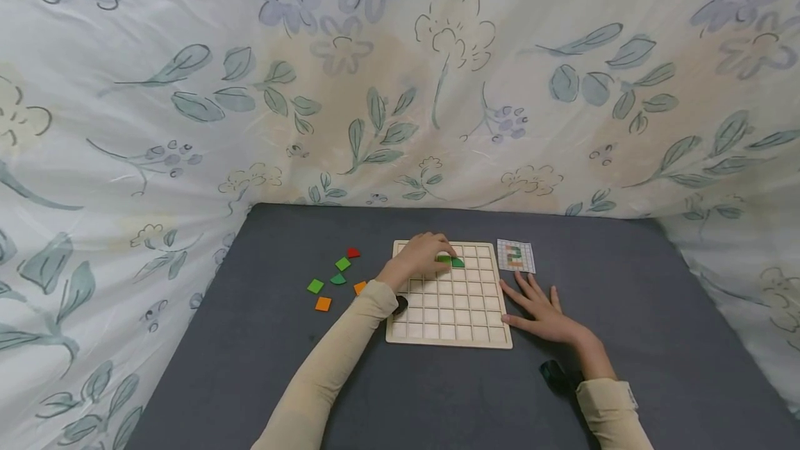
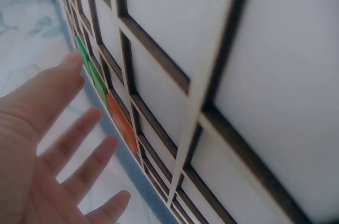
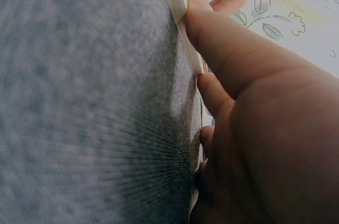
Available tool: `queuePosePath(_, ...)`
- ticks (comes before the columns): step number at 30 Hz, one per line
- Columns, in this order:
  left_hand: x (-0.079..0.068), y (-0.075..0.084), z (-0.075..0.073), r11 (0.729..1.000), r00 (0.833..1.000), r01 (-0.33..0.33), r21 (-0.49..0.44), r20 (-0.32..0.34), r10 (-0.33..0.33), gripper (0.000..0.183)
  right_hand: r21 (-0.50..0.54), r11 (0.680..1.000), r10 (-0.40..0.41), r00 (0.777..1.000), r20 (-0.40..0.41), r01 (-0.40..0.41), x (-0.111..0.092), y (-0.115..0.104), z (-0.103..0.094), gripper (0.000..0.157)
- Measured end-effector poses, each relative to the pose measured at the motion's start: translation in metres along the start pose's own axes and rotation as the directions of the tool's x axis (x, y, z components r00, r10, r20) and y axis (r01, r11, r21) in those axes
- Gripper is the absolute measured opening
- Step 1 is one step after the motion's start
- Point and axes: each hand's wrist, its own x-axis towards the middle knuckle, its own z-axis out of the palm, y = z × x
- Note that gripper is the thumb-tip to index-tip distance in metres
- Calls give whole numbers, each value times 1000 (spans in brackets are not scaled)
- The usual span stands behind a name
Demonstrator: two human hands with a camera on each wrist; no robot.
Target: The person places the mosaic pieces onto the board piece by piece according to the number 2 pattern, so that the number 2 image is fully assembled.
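A pale wooden grid board [image 1: 437, 330] lies on the dark table. My left hand [image 1: 421, 255] reaches over its far rows, fingers fairly straight and spread. In the left wrist view, an orange tile [image 2: 122, 123], a light green tile [image 2: 97, 80] and a darker green tile [image 2: 81, 48] sit in a row of cells, with the thumb tip right by the green ones. In the head view the hand hides the orange tile. My right hand [image 1: 545, 317] lies spread at the board's right side, its thumb and index fingertip at the edge [image 3: 183, 28].
Left of the board lie loose tiles: a red one [image 1: 353, 253], light green squares [image 1: 315, 286], a rounded dark green one [image 1: 338, 279] and orange squares [image 1: 323, 304]. A small pattern card [image 1: 516, 256] lies beyond my right fingertips. A floral cloth [image 1: 387, 89] hangs behind the table.
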Motion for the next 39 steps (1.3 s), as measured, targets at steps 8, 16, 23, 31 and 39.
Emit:
queuePosePath(8, -15, -6, -3, 1000, 999, 4, -29, -38, -5, 31, 5, 1000, -5, 1000, -12, 5, -1, 0, 2, 72)
queuePosePath(16, -25, -18, -5, 1000, 998, 9, 3, -65, -9, 31, -4, 1000, -4, 1000, -12, 3, -2, 3, 3, 72)
queuePosePath(23, -32, -24, -16, 999, 995, 27, -18, -99, -29, 31, 8, 1000, -8, 1000, -18, 9, -2, 3, -1, 72)
queuePosePath(31, -48, -32, -26, 999, 991, 45, -31, -128, -48, 31, 0, 1000, 1, 1000, -17, -1, -2, 0, 1, 72)
queuePosePath(39, -68, -50, -30, 993, 979, 90, -74, -176, -102, 32, 4, 1000, -2, 1000, -21, 2, -1, 0, 2, 72)
